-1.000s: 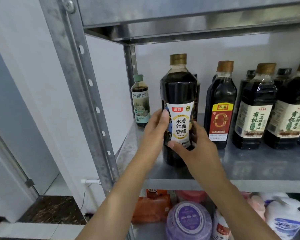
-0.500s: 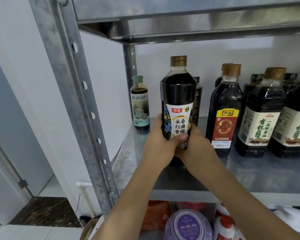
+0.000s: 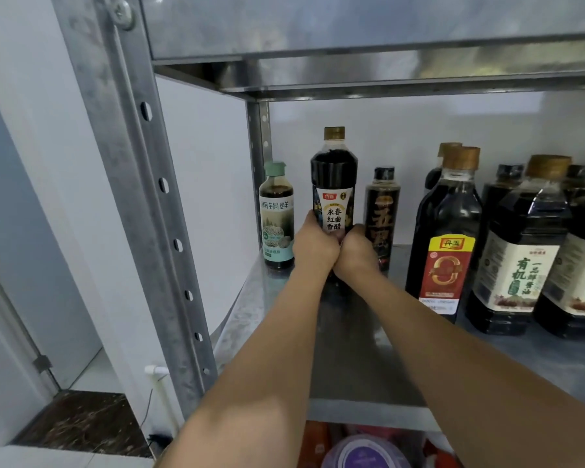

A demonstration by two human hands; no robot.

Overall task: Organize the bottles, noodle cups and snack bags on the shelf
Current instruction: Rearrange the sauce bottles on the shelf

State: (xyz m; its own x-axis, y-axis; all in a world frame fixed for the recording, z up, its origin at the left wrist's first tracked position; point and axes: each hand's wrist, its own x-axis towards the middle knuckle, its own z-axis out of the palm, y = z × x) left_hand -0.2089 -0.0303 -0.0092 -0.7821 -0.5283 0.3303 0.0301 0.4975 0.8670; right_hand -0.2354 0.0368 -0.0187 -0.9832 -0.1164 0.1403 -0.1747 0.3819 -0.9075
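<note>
A tall dark vinegar bottle (image 3: 334, 184) with a gold cap and a white label stands upright far back on the metal shelf (image 3: 520, 363). My left hand (image 3: 313, 246) grips its lower left side and my right hand (image 3: 357, 253) grips its lower right side; the two hands hide its base. To its left is a small green-capped bottle (image 3: 277, 217). To its right is a slim black-capped bottle (image 3: 382, 214).
More dark bottles line the right: a red-labelled one (image 3: 448, 251) and several large white-labelled ones (image 3: 520, 258). A perforated steel upright (image 3: 142, 184) rises at left; the upper shelf (image 3: 352, 69) hangs overhead. Packets and a purple lid (image 3: 362, 450) lie below.
Both hands have pushed the vinegar bottle from the shelf's front toward the back wall, between the green-capped and slim black-capped bottles. My arms are now stretched out further.
</note>
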